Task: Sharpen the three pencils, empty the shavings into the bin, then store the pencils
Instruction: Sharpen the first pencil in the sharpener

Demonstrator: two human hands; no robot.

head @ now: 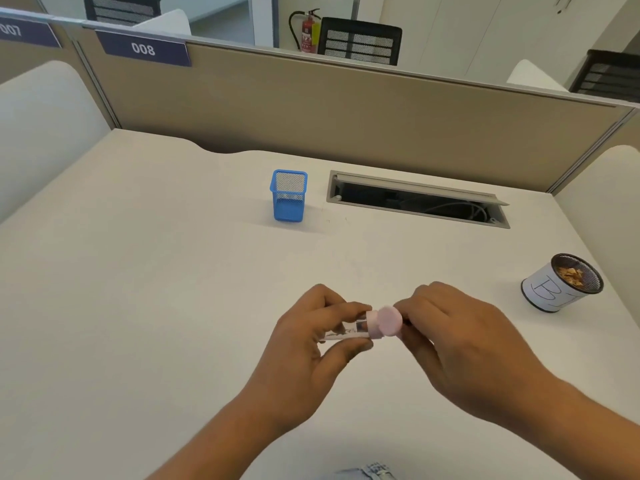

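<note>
Pink cap: I see the sharpener (pixel 375 325) held above the table (pixel 156 271) between both hands, its round pink end turned toward the camera and its clear barrel pointing left.
Head view, left hand (pixel 308 344): my read is a clenched grip on the clear barrel, thumb below and fingers (pixel 349 308) over the top; dark bits show through the plastic, which I cannot identify for certain.
Head view, right hand (pixel 460 341): fingers curl in against the pink end, pinching it from the right side; I count this grip as clenched on the sharpener too.
Pencils: I cannot spot any of the three; a dark sliver sits just right of the pink end under the right fingers, too hidden for me to say what it is.
Bin (pixel 562 282): a mesh cup wrapped in white paper with handwritten letters stands upright at the right of the table, well apart from the hands, with tan shavings (pixel 571 273) inside.
Blue mesh holder (pixel 289 195): stands upright farther back, near the middle of the table, and I see nothing in it.
Cable tray (pixel 415 202): a recessed slot with its flap raised lies just right of the holder.
Partition (pixel 311 109): a beige divider closes off the back edge, with a label reading 008.
</note>
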